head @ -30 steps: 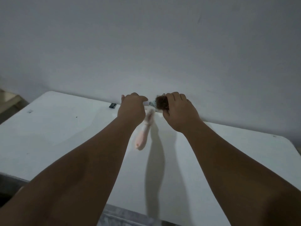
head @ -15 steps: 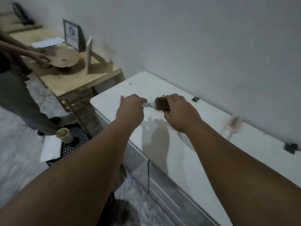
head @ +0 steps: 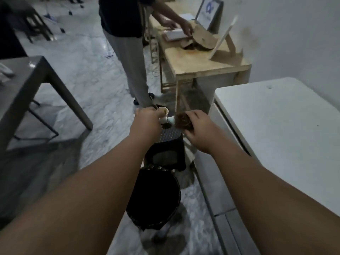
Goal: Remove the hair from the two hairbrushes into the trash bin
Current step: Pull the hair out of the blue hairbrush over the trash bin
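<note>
The left hand point(head: 146, 122) is closing its fingers around the pale brush handle while the right hand point(head: 200, 130) is pinching the brown hair clump point(head: 183, 121) on the brush head, beyond the round black trash bin point(head: 153, 197) near the white table point(head: 287, 129).

**Open air over the bin, crowded ahead and to the right**

Both hands are out over the floor beside the white table point(head: 287, 126), whose edge walls off the right. Below the forearms the black trash bin point(head: 156, 197) stands with its mouth uncovered. Just beyond it a dark perforated stool point(head: 170, 144) carries a paper cup point(head: 163, 112) close under the left hand point(head: 146, 124). Farther ahead a standing person point(head: 128, 52) and a wooden bench point(head: 206, 65) block the way. Bare marble floor lies open to the left, up to the grey table point(head: 27, 76).
</note>
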